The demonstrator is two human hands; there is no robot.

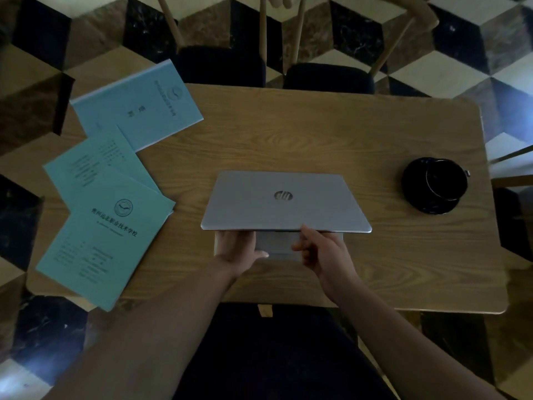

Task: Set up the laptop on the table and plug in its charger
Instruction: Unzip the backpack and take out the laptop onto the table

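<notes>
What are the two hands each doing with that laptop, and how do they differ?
The left hand lies flat on the laptop base, fingers under the raised lid, holding it down; the right hand pinches the lid's front edge, lifting it. The left is spread and relaxed, the right curled. Both work at the laptop's near edge.

Bare table point(302, 134) between booklets point(115, 226) left and black cup point(442, 180) right
</notes>
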